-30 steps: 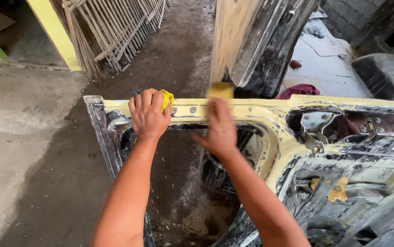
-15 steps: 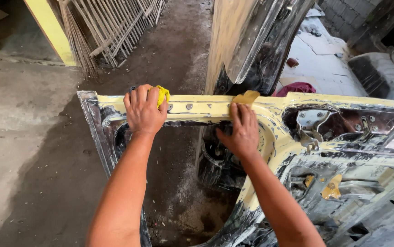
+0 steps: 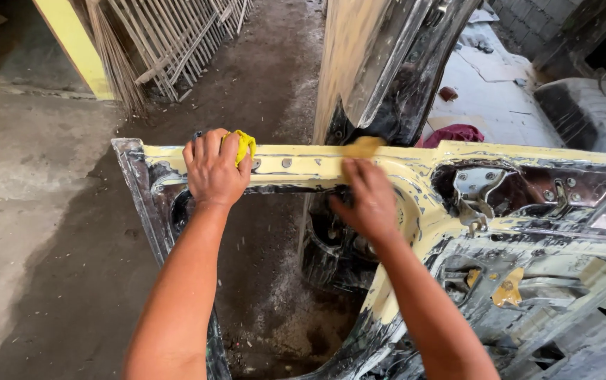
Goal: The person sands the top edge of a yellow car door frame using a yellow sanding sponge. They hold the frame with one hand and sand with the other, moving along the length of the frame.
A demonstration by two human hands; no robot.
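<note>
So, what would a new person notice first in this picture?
First, the stripped car door, bare metal with pale yellow filler along its top edge, filling the middle and right. The left hand grips that edge over a yellow cloth, while the right hand presses a tan sanding pad on it.

Soft daylight, glare on bare metal, slight motion blur.

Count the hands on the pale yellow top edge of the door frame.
2. The left hand grips a yellow cloth near the frame's left corner; the right hand presses a tan pad mid-rail. None looks hidden.
</note>
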